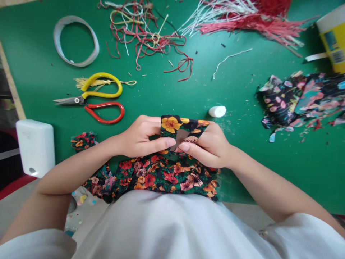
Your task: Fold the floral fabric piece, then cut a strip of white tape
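My left hand (142, 138) and my right hand (208, 145) both pinch a small folded piece of floral fabric (178, 126), dark with yellow and orange flowers, held just above the green table (161, 97). Both thumbs press on a brown-grey patch at the middle of the piece. A larger floral cloth (161, 176) with red and orange flowers lies under my hands at the table's near edge. Fingers of both hands are closed round the piece.
Scissors with one yellow and one red handle (99, 99) lie to the left, beside a white tape ring (77, 39). Tangled red and white cords (151, 32) and red fringe (256, 18) lie at the back. A white cylinder (217, 111), fabric scraps (299, 97), a yellow tub (334, 36) and a white box (36, 147) surround the hands.
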A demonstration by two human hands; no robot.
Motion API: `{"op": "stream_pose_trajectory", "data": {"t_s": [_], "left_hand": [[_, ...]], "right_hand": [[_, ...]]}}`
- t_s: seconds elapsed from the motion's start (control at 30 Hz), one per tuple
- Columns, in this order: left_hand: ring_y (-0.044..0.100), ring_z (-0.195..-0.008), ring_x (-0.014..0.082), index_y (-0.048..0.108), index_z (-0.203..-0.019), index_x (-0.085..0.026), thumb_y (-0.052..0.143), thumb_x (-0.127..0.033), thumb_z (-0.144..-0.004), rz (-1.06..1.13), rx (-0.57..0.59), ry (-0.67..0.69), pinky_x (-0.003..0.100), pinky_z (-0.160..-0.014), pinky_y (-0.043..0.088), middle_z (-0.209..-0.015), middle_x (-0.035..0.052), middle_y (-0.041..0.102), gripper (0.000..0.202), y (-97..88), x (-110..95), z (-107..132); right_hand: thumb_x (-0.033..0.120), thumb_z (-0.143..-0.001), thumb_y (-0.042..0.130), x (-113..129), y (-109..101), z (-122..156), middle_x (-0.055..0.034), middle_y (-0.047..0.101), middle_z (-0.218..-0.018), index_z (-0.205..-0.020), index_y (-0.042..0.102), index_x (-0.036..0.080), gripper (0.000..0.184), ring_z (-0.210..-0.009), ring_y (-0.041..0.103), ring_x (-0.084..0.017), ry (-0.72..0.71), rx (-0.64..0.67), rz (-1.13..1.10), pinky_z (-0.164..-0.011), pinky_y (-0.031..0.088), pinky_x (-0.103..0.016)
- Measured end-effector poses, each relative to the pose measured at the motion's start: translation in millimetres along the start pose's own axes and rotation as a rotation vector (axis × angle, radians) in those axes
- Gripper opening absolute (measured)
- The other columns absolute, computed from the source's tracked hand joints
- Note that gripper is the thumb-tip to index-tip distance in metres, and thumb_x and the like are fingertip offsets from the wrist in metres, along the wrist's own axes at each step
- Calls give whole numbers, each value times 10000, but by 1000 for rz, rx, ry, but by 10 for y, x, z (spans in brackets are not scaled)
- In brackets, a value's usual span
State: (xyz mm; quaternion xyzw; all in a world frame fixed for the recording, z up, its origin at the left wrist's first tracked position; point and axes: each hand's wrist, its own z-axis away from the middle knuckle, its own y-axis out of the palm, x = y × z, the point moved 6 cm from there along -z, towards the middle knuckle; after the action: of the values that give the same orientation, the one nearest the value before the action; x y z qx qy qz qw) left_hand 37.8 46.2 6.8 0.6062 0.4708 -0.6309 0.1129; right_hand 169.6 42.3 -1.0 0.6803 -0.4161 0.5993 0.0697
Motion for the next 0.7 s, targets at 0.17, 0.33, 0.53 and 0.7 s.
{"op": "stream_pose_trajectory", "data": {"t_s": [0.17, 0.33, 0.53, 0.7], "left_hand": [[660, -690, 100, 654, -785, -153, 468, -322, -968, -36, 10, 64, 179, -657, 476, -741, 18, 713, 311, 18, -42, 14], [675, -711, 105, 654, -792, -158, 486, -316, -961, -62, 13, 97, 184, -679, 482, -753, 16, 719, 286, 36, -56, 35], [669, -689, 107, 645, -760, -157, 483, -305, -960, -79, 15, 93, 185, -659, 473, -724, 15, 710, 297, 32, -53, 22], [626, -610, 91, 622, -699, -157, 463, -318, -968, -95, 33, 73, 181, -605, 448, -663, 11, 678, 351, 22, -50, 1]], "right_hand": [[328, -1033, 368, 17, -22, -10, -10, 597, -644, -699, 581, 160, 430, -639, 572, -97, -19, -30, 3, -638, 439, -237], [334, -1033, 377, 18, -37, -19, 5, 586, -618, -714, 573, 164, 411, -621, 566, -91, -27, -72, 14, -620, 426, -226], [328, -1025, 398, 8, -32, -15, 5, 595, -635, -719, 566, 168, 384, -631, 575, -88, -12, -70, -19, -632, 434, -221], [314, -1015, 422, 12, -30, -10, -2, 596, -625, -693, 564, 162, 384, -624, 571, -91, -14, -66, 2, -634, 431, -222]]}}
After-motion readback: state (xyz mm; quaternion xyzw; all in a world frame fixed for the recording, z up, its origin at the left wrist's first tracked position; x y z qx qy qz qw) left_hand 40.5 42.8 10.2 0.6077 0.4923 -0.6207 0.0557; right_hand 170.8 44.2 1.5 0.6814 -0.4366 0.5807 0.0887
